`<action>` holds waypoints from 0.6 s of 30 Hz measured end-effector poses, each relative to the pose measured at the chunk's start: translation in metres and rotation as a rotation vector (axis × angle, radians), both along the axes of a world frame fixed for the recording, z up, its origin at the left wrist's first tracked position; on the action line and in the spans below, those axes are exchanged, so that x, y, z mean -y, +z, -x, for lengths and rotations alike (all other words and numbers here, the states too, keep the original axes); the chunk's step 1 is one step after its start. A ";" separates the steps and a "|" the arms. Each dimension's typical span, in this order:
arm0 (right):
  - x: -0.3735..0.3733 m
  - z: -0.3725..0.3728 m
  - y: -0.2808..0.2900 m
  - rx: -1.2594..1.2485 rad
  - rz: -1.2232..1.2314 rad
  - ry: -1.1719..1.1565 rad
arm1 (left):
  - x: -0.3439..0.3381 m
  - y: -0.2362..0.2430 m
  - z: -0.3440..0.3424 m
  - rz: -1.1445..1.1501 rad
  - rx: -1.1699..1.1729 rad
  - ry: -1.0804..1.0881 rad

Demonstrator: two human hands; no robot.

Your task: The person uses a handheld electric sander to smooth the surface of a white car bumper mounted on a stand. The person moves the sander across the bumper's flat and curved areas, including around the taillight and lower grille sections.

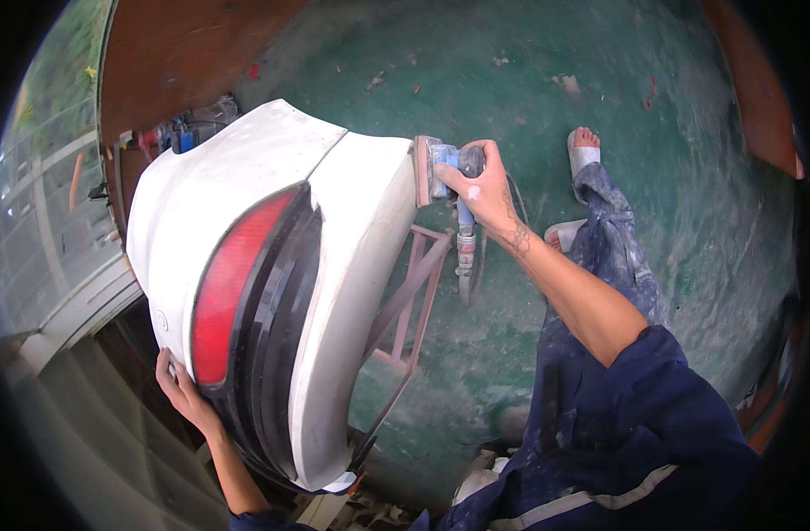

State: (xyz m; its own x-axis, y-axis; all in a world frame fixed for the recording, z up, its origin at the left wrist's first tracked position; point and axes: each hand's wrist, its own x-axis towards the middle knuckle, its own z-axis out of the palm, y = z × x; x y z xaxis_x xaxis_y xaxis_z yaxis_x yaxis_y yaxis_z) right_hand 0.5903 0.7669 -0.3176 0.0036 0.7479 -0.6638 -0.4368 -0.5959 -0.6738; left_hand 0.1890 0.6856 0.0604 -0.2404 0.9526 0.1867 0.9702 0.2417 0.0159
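A white car bumper (245, 146) fills the middle left, with a red lens (237, 274) and a ribbed black insert (276, 310) set into it. My right hand (483, 188) is closed around a blue air sander (445, 168). The sander's pad stands on edge against the bumper's right rim, near the top. From the tool hangs a hose with a metal coupling (466, 250). My left hand (185, 389) lies on the bumper's lower left edge, beside the bottom of the red lens, with its fingers stretched out and no tool in it.
A metal stand (409, 296) with pinkish legs shows below the bumper. Dusty navy trousers (591, 354) and white sandals (584, 156) are to the right, on a green floor (511, 80) with scattered debris. Brown panels (192, 53) and a window (55, 177) line the left.
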 end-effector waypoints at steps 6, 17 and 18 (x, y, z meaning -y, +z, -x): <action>0.050 0.018 0.100 0.346 -0.347 0.076 | 0.008 -0.004 0.002 0.004 -0.039 0.016; 0.189 0.072 0.256 0.557 -1.431 0.389 | 0.022 0.016 -0.029 -0.271 -0.010 0.032; 0.192 0.074 0.260 0.579 -1.494 0.418 | 0.039 0.022 -0.034 -0.329 0.015 0.068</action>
State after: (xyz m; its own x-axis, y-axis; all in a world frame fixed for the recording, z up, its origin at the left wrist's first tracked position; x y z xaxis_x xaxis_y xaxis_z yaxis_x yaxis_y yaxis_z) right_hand 0.5161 0.5750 -0.0574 -0.3740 0.6954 0.6137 0.0734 0.6818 -0.7278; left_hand 0.2227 0.6465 0.0819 -0.3061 0.8237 0.4772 0.9512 0.2854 0.1176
